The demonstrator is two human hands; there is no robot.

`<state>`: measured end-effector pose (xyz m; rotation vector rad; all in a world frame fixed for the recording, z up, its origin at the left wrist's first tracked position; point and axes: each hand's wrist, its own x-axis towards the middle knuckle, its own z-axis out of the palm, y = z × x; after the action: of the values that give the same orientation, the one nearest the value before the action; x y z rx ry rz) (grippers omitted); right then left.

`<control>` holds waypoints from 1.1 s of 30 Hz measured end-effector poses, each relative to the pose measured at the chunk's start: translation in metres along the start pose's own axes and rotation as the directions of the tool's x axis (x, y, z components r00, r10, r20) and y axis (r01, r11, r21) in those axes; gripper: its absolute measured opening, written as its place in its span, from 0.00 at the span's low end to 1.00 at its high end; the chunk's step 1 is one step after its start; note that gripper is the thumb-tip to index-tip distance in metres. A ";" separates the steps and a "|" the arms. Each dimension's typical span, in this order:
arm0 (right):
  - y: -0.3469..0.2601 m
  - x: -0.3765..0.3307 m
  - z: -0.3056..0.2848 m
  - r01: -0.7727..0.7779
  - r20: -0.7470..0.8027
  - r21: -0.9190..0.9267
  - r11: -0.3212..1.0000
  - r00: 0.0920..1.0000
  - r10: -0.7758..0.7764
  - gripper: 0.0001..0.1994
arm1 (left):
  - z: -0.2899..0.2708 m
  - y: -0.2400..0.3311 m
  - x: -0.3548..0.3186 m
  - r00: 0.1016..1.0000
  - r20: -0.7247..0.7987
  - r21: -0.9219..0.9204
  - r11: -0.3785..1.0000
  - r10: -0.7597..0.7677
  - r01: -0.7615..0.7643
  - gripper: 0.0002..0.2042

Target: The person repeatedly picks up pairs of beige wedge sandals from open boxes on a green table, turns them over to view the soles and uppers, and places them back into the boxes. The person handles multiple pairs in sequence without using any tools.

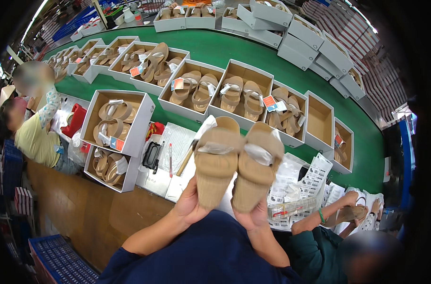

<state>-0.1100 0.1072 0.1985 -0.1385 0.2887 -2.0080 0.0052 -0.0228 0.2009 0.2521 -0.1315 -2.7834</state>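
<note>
Sandals [217,163], tan, one pair: held up side by side before white boxes [182,111]. Left hand [191,206] clamped on one wedge heel [210,191], right hand [253,214] on its twin. Likely light; soles probably stiff, straps [220,138] softer; best gripped at heels, clear of white wrap [258,155].

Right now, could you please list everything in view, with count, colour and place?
Boxed sandals: many, tan, inside shoeboxes
Shoeboxes: many, pale grey, rows and stacks
Work surface: one, green, behind held sandals
Tags: several, orange, on boxed sandals
Pen: one, red, left of held sandals
Printed sheets: several, white, right of held sandals
Co-workers: at least two, yellow and green clothing, left and right
Held sandals: two, tan, centre
Left hand: one, bare, holding left sandal
Right hand: one, bare, holding right sandal
</note>
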 end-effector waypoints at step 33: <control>-0.017 0.011 -0.008 -0.547 0.345 0.299 0.782 0.826 0.446 0.39 | 0.009 0.066 -0.038 0.956 0.089 0.374 0.899 -0.281 0.229 0.30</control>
<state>-0.1313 0.1060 0.1946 -0.0584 -0.2289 -1.4508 0.0598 -0.0710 0.2242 0.1697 -0.6976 -3.0213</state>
